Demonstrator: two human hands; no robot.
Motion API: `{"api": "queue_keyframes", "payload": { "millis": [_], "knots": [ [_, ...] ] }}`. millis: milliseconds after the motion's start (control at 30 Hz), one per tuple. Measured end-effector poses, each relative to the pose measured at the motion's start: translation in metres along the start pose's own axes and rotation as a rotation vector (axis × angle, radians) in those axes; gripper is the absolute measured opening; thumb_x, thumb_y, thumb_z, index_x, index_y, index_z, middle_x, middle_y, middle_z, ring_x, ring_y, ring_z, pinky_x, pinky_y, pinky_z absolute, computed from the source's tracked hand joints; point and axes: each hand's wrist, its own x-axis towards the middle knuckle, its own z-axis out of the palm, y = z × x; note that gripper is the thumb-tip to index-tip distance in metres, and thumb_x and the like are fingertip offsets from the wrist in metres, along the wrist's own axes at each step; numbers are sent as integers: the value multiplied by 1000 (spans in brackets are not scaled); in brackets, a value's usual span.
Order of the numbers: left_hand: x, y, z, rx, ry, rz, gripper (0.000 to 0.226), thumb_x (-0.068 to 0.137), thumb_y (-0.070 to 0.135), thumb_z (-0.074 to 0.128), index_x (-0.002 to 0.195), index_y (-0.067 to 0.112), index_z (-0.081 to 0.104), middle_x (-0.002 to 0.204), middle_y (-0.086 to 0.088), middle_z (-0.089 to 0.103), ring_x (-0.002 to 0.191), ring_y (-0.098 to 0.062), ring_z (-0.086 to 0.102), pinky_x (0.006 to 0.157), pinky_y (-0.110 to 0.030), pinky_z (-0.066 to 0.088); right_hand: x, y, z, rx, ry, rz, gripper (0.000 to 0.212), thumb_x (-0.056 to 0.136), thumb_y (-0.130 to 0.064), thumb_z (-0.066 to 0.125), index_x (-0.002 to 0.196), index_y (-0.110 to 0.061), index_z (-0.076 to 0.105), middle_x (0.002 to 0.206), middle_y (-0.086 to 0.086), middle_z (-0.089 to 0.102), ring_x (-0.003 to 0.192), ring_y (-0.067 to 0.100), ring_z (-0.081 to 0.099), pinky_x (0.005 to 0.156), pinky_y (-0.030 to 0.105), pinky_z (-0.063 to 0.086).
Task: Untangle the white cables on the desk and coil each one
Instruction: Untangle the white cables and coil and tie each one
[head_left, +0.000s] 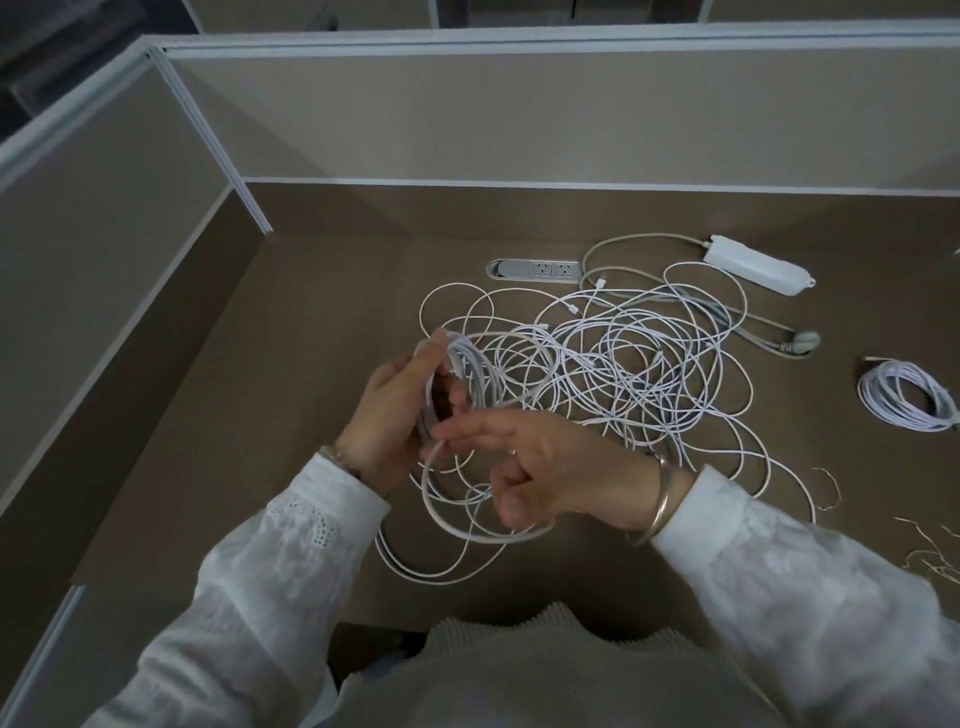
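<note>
White cables (623, 364) sprawled in a loose tangle of thin round loops across the middle of the brown matte desk (311, 322). At left, left hand (395, 410) raised above the desk, fingers (431, 348) curled round a partly wound coil (467, 374) of smooth white cord. Just beside it, right hand (540, 462), index finger stretched toward the coil, other fingers bent, a free loop of the same cord (457, 519) pinched under them and sagging below. Lacy white sleeves on both arms, a metal bangle (662, 506) on the right wrist. Behind the tangle, a silver oval socket panel (535, 270) set flush in the desk; no legible writing. Further right, a white oblong power adapter (753, 265) with a thicker grey lead. Near the right edge, a finished coil (906, 396) lying flat, well apart from the tangle, and thin bent wire ties (826, 488) scattered nearer.
</note>
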Motion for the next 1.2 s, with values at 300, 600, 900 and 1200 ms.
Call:
{"api": "queue_keyframes", "payload": {
  "millis": [300,600,900,1200],
  "knots": [
    [-3,-6,4,-79,-12,-68,30,92,36,58,75,14,49,61,-11,63,53,-24,60,51,-28,52,1,1,23,-298,240,-18,55,77,-10,76,127,-13,54,120,-2,63,68,15,64,63,19,50],
    [2,-6,-4,58,79,95,30,97,32,54,88,5,59,61,-12,66,50,-22,61,53,-29,52,-5,-3,24,-515,341,95,34,86,-15,68,117,-15,54,93,0,63,56,7,60,59,19,51],
    [-3,-1,0,296,-143,108,33,93,30,55,89,-3,59,72,-25,65,58,-22,61,55,-27,50,-2,-27,21,-932,137,41,13,99,-15,43,110,-7,48,91,-7,72,54,-4,55,56,10,39],
    [-13,-9,0,42,-498,-225,33,95,35,49,70,14,46,36,4,30,27,-5,25,39,-19,28,9,-41,-22,-856,536,-202,19,75,-25,79,79,-11,66,78,-4,64,67,2,55,60,14,42]
  ]
}}
